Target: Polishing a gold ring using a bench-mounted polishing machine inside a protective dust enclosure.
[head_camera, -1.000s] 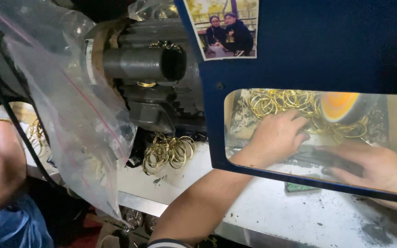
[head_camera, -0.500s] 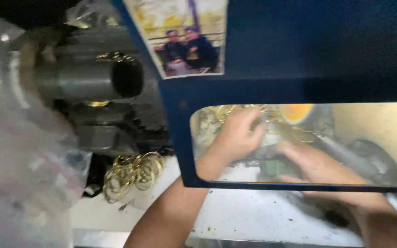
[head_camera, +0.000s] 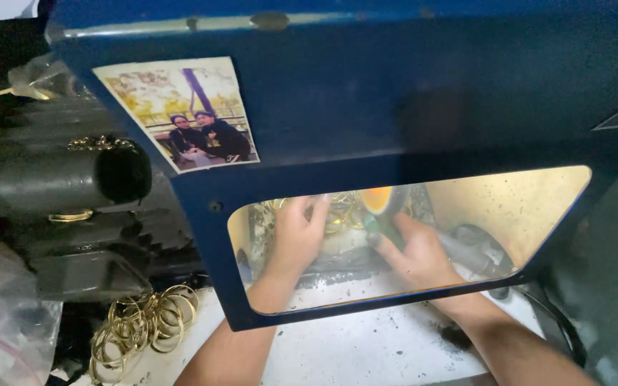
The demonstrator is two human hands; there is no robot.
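Behind the blue guard's window (head_camera: pixel 409 243), both hands crowd together; left hand (head_camera: pixel 296 239) fingers curl over gold rings (head_camera: pixel 341 211); right hand (head_camera: pixel 416 250) grips a green tool (head_camera: pixel 384 225).

Behind the window (head_camera: pixel 466 214) of a blue guard (head_camera: pixel 409 100), the left hand (head_camera: pixel 296 236) touches gold rings (head_camera: pixel 341 209) at eleven o'clock of the opening. The right hand (head_camera: pixel 418 250), just beside it at center, grips a green tool (head_camera: pixel 380 225). More loose rings (head_camera: pixel 144 325) lie at seven o'clock on the white bench (head_camera: pixel 366 347).
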